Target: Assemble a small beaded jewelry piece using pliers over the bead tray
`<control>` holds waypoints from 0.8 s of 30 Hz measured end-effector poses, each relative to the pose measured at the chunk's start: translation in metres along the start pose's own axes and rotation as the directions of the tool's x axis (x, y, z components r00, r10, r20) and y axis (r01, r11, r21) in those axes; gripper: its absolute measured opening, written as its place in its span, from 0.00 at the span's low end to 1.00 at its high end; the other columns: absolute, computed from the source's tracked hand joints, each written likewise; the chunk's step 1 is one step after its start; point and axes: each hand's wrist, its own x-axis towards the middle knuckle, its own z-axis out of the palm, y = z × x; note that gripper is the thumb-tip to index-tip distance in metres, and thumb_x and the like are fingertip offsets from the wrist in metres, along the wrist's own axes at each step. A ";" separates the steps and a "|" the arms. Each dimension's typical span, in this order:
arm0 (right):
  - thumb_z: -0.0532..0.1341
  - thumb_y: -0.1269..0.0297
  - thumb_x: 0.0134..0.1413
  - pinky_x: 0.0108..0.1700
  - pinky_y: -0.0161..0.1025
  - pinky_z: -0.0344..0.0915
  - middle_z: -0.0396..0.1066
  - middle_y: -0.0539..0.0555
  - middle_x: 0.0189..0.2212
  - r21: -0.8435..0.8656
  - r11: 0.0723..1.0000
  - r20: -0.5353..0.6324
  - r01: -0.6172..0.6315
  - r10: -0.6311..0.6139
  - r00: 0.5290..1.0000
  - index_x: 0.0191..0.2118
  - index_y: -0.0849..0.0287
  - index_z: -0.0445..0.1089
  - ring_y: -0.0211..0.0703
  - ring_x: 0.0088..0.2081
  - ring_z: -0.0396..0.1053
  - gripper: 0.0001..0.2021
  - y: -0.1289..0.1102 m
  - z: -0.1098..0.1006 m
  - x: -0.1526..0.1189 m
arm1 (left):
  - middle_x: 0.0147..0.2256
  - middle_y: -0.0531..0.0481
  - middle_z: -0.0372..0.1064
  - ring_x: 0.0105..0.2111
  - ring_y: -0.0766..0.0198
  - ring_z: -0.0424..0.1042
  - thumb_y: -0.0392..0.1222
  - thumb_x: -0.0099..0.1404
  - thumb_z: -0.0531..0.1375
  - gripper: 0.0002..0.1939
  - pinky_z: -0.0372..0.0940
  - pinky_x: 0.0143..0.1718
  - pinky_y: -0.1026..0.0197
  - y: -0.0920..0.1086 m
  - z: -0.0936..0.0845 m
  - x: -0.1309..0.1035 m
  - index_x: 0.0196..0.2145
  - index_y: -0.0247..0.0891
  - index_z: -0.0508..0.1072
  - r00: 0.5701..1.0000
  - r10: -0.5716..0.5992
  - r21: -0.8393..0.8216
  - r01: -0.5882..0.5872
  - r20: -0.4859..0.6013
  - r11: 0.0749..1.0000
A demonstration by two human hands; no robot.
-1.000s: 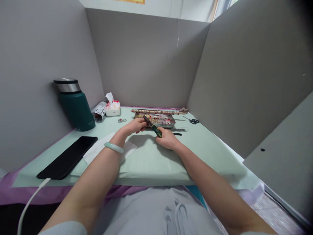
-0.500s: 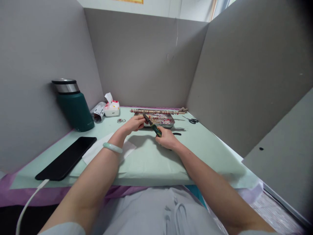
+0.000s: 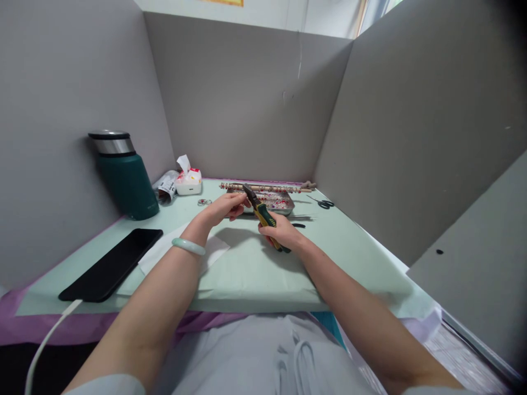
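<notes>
My right hand (image 3: 280, 230) is wrapped round the green and yellow handles of a pair of pliers (image 3: 262, 211), whose dark jaws point up and away to the left. Close beside the jaws, my left hand (image 3: 227, 208) has its fingers pinched together; what they hold is too small to make out. A pale green bangle (image 3: 188, 246) circles my left wrist. Just beyond both hands lies a metal tray (image 3: 288, 210) of small red, white and gold beads. A wooden rod (image 3: 305, 190) strung with beaded pieces rests across its far side.
Thin metal wires (image 3: 302, 218) lie before the tray, with black scissors (image 3: 325, 203) to the right. At left are a green bottle (image 3: 127, 181), a tissue box (image 3: 188, 184), a black phone (image 3: 113, 266) and white paper (image 3: 158, 255). Small wire rings (image 3: 204, 202) lie near the left hand.
The pliers have turned in my right hand, so their side and both handles now show. Their jaws sit slightly higher and to the right. My left hand has barely moved.
</notes>
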 end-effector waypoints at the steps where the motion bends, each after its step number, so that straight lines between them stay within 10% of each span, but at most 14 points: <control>1: 0.54 0.63 0.45 0.23 0.33 0.56 0.60 0.46 0.18 -0.012 1.000 -0.015 0.009 -0.009 1.000 0.39 0.59 0.63 0.36 0.19 0.58 0.13 0.000 0.000 0.000 | 0.15 0.59 0.47 0.15 0.74 0.45 0.54 0.65 0.49 0.20 0.47 0.17 0.68 0.000 0.000 0.000 0.32 0.34 0.68 1.000 -0.001 -0.003 0.001 -0.001 1.000; 14: 0.56 0.66 0.42 0.36 0.37 0.58 0.71 0.56 0.36 -0.522 0.853 -0.304 -0.005 -0.181 0.936 0.49 0.59 0.64 0.46 0.34 0.66 0.23 0.012 0.006 0.007 | 0.14 0.60 0.45 0.13 0.75 0.43 0.48 0.65 0.51 0.15 0.40 0.15 0.69 0.000 0.003 0.002 0.30 0.33 0.67 0.997 -0.054 0.032 0.057 -0.063 0.998; 24: 0.56 0.62 0.46 0.23 0.33 0.57 0.62 0.46 0.20 0.005 0.999 -0.059 0.033 -0.032 0.998 0.39 0.58 0.62 0.36 0.19 0.59 0.12 0.002 0.001 0.002 | 0.14 0.59 0.47 0.14 0.74 0.45 0.54 0.65 0.50 0.20 0.46 0.16 0.69 -0.003 0.000 0.002 0.31 0.33 0.68 0.999 0.041 -0.012 -0.041 -0.012 0.999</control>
